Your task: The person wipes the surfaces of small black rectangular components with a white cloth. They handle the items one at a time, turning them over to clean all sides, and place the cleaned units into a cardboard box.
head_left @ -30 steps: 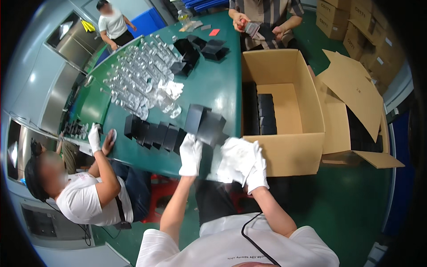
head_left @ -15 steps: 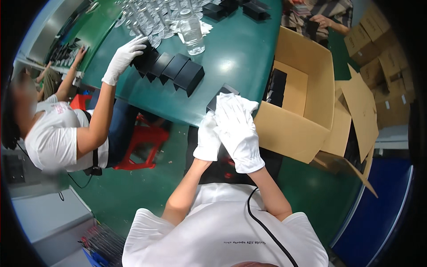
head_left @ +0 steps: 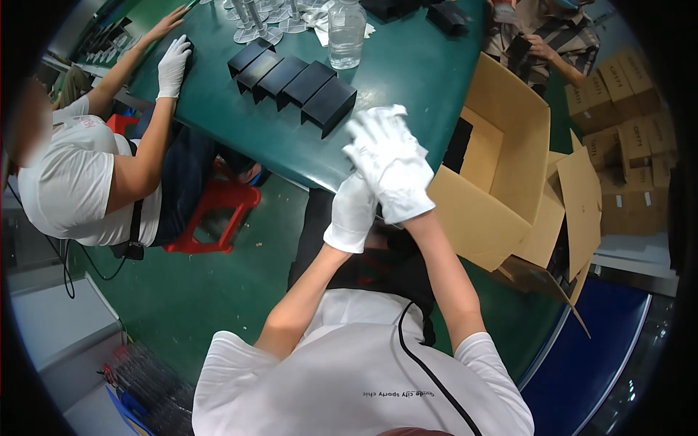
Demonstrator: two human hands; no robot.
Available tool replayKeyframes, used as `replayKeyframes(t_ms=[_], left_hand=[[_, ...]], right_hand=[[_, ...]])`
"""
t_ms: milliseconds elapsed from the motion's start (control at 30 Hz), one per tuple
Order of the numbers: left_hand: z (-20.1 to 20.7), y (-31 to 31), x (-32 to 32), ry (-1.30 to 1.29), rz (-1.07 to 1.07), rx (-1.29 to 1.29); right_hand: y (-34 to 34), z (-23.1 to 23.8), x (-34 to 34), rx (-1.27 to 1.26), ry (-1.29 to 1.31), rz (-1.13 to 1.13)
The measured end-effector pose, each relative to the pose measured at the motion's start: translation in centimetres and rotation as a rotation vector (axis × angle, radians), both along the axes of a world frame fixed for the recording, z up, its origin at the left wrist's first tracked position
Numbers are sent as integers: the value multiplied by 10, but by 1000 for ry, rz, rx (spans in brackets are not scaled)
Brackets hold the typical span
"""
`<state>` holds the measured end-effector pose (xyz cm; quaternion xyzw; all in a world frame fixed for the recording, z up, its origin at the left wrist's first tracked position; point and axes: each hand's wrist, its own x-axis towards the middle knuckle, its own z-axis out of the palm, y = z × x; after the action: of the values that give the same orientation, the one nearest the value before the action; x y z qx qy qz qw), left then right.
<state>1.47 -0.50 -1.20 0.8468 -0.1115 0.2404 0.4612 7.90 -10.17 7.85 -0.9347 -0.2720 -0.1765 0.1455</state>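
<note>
My left hand (head_left: 352, 216), in a white glove, is at the near edge of the green table. Its fingers are hidden under the other hand, so whether they hold anything cannot be seen. Lying across it is my right hand (head_left: 391, 164), also gloved, fingers stretched out toward the far left and a little blurred. Whatever lies beneath its palm is covered. Just beyond and to the left, a row of black angular boxlike pieces (head_left: 329, 98) sits on the table (head_left: 283, 149).
An open cardboard box (head_left: 472, 225) with black pieces inside stands against the table's right side. A clear bottle (head_left: 346, 36) and clear round-based stands (head_left: 258, 33) are farther back. A gloved co-worker (head_left: 73, 167) sits left by a red stool (head_left: 218, 211); another person (head_left: 542, 43) is far right.
The black piece that showed past my fingertips is now out of sight. My right hand has shifted over my left. The left co-worker's hand has withdrawn from the black row. The view has shifted.
</note>
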Motion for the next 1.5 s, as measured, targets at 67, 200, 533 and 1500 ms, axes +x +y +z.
replayKeyframes(t_ms=[67,200,533,1500], left_hand=[[1,-2,-3,-30,52,51],[30,-6,-4,-109,187,490],[5,-9,13,66,-2,-200],[10,24,-17,717,-364,-917]], right_hand=[[11,11,-18,92,57,85],[8,13,-47,351,80,313],[-113,10,-99,1683,1018,-270],[-121,20,-89,727,402,-380]])
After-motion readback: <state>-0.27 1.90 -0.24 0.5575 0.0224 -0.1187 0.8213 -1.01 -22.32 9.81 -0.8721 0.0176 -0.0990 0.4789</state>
